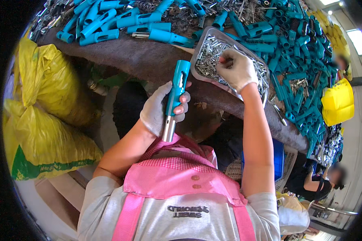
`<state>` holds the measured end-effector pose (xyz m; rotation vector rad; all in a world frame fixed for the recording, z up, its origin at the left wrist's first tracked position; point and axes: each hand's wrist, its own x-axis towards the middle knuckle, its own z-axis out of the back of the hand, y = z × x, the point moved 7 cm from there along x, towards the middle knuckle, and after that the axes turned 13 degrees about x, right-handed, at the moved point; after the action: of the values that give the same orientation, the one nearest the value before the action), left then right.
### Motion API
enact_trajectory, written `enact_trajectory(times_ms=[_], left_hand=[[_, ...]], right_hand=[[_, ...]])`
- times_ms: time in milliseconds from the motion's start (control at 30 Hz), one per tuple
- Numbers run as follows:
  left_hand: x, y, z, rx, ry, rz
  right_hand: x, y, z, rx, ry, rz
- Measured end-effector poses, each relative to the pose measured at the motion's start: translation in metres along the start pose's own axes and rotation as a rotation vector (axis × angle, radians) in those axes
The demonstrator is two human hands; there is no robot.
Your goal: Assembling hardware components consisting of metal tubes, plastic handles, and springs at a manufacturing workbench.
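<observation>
My left hand [160, 109], in a pale glove, grips a teal plastic handle with a silver metal tube at its lower end [174, 96], held upright in front of the table edge. My right hand [238, 69], also gloved, reaches into a grey metal tray [201, 45] full of small silver metal parts [210, 56], fingertips pinched among them. Whether it holds a part I cannot tell.
Many teal handles [108, 22] lie heaped across the dark table [149, 60] at the back and right. Yellow sacks [44, 120] stand at the left. A yellow bin [338, 102] sits at the right. Another person [317, 180] sits at the lower right.
</observation>
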<state>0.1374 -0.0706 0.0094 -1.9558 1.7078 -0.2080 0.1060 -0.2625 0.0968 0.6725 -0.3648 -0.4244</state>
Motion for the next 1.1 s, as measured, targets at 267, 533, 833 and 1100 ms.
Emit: enact_trajectory(times_ms=[267, 533, 833, 1100], left_hand=[[0.003, 0.004, -0.027, -0.403, 0.370, 0.087], [0.036, 0.009, -0.052, -0.400, 0.410, 0.145], [0.021, 0.004, -0.053, -0.455, 0.518, 0.093], [0.014, 0.016, -0.061, -0.476, 0.658, 0.295]], right_hand=[[-0.053, 0.006, -0.008, 0.904, -0.093, -0.132], [-0.039, -0.017, 0.002, 1.131, -0.399, -0.109], [-0.049, -0.003, 0.004, 1.093, -0.186, -0.138], [-0.081, 0.017, -0.029, 1.361, -0.006, -0.194]])
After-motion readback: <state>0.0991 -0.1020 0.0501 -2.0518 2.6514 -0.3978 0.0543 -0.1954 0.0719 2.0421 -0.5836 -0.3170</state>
